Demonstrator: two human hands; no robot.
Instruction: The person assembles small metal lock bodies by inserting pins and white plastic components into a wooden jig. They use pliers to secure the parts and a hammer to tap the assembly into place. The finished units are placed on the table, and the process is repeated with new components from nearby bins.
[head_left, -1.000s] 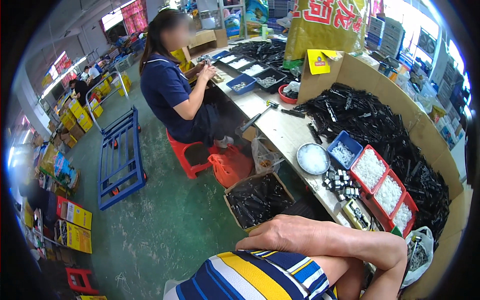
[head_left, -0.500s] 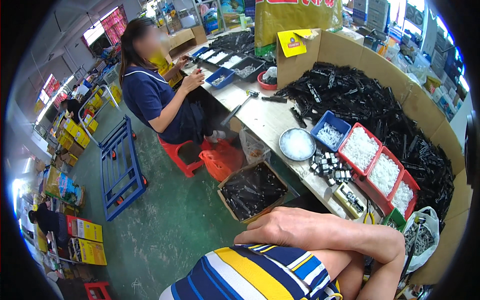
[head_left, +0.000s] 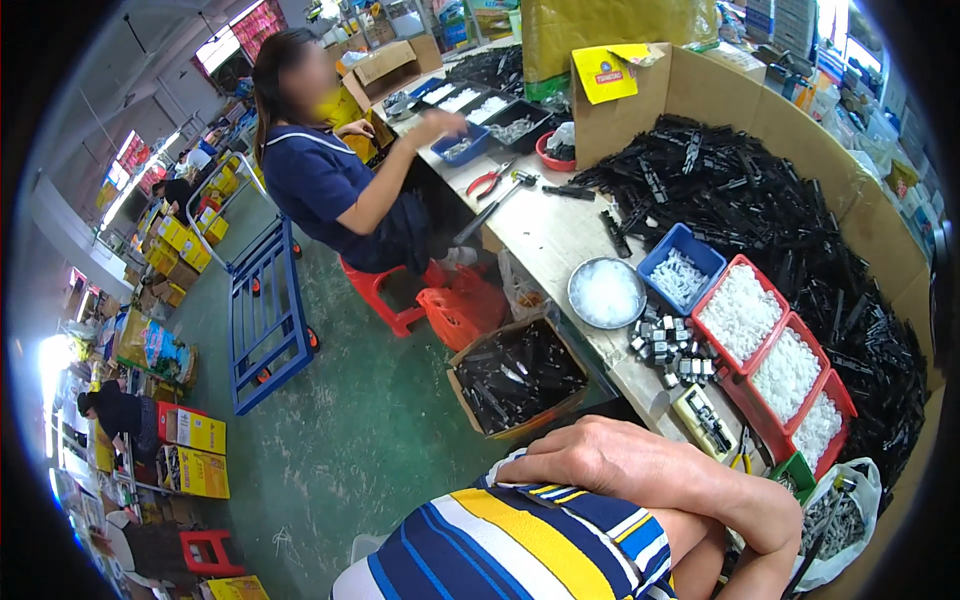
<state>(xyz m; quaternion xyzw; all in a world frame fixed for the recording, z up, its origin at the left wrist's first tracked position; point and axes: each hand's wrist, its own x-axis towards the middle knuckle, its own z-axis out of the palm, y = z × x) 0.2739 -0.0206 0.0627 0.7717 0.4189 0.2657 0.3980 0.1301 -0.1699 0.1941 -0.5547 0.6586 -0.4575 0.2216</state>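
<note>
My right hand (head_left: pixel 590 465) lies flat on my striped shirt (head_left: pixel 520 545), fingers loosely spread, with nothing in it. Its forearm crosses my chest from a bent elbow at the lower right. My left hand is out of view. Closest to the hand, on the workbench (head_left: pixel 540 235), are a cluster of small metal blocks (head_left: pixel 665 345) and red bins (head_left: pixel 745 312) of white parts. A cardboard box (head_left: pixel 515 375) of black parts stands on the floor beside the bench.
A large pile of black parts (head_left: pixel 780 220), a blue bin (head_left: pixel 680 270) and a round metal dish (head_left: pixel 606 293) sit on the bench. A seated co-worker (head_left: pixel 330 190) reaches into a tray. A blue cart (head_left: pixel 265 310) and an orange bag (head_left: pixel 465 305) are on the green floor.
The view has swung toward the bench, so the co-worker and bins appear larger. The co-worker's hand has moved over a blue tray. My right hand stays on my shirt.
</note>
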